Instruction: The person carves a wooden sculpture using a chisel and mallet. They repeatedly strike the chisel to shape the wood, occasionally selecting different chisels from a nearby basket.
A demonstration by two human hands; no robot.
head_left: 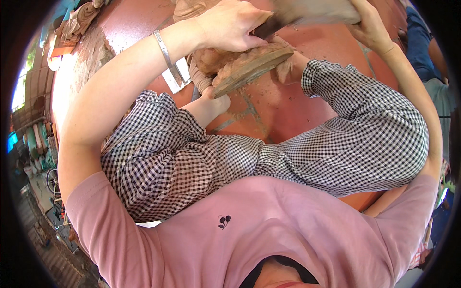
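Observation:
At the top of the head view lies a carved brown wooden piece (225, 60) with a flat base, tilted on the tiled floor between my bare feet. My left hand (235, 24) is closed just above it, thumb and fingers pressed around the dark end of something mostly hidden. My right hand (372, 29) grips the far-right end of a brownish wooden block (317, 12), smeared by motion. The block reaches across toward my left hand; whether they touch cannot be told. More carved wood (189, 8) shows behind my left forearm.
Wood crumbs lie on the red floor tiles (297, 113). A white flat item (174, 85) is beside my left forearm. Another person in blue trousers (422, 45) sits at the far right. More carved wood (79, 24) stands upper left; a wheel (52, 181) shows at the left edge.

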